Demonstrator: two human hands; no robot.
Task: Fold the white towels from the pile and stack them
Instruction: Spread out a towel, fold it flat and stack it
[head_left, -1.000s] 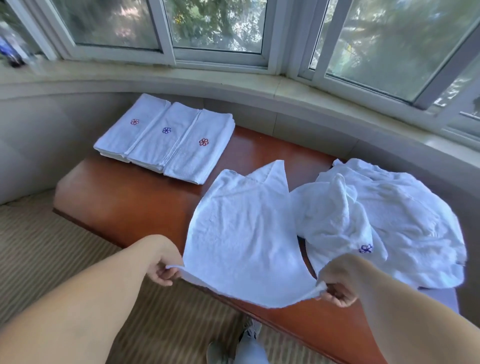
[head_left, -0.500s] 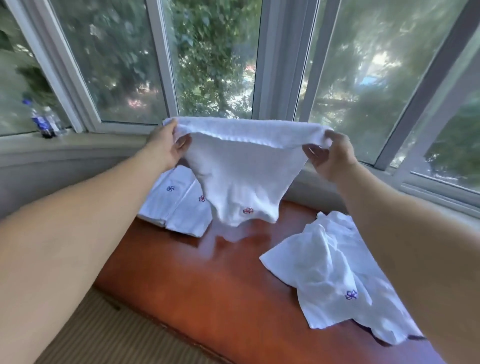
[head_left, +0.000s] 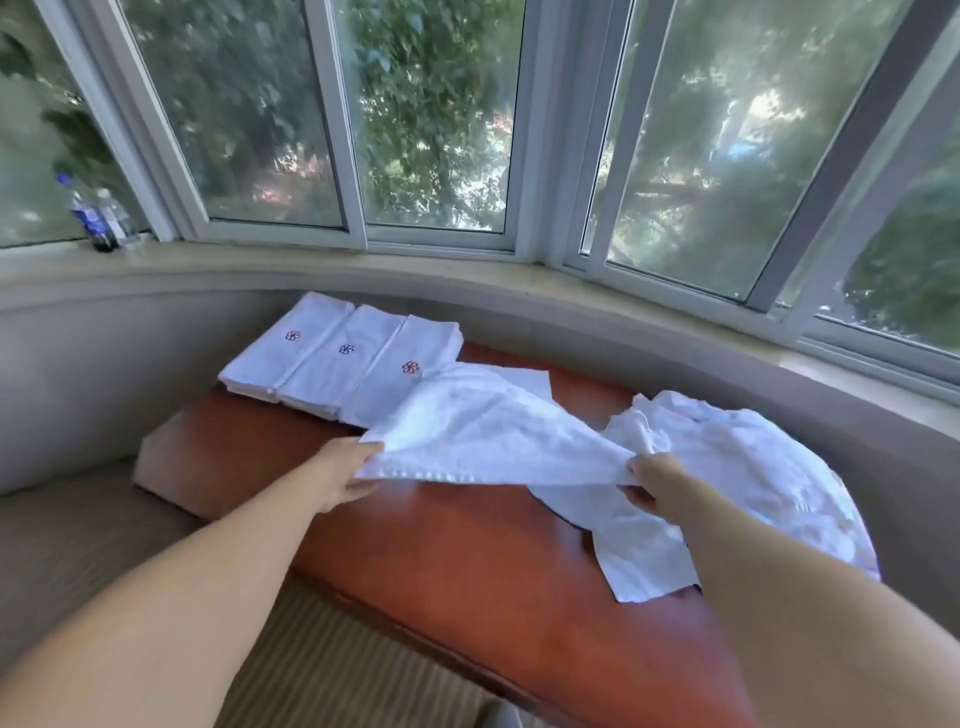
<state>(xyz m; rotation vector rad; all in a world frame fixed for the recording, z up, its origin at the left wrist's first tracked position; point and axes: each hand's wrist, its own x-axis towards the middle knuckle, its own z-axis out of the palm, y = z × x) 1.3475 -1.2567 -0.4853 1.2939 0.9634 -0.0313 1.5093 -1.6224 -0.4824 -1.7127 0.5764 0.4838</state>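
A white towel (head_left: 483, 431) is stretched low over the wooden table (head_left: 467, 561), its far end lying on the tabletop. My left hand (head_left: 343, 475) pinches its near left corner and my right hand (head_left: 657, 483) pinches its near right corner. To the right lies the loose pile of white towels (head_left: 727, 467). At the table's far left, three folded towel stacks (head_left: 337, 358) sit side by side, each showing a small embroidered flower.
A curved padded wall and stone sill (head_left: 467, 275) run behind the table under the bay windows. Two bottles (head_left: 101, 218) stand on the sill at far left. Striped carpet (head_left: 337, 665) lies below the table's near edge.
The towel, held up high in front of the window half a second ago, has come down and now spreads over the table. Both hands have dropped with it, still holding its corners.
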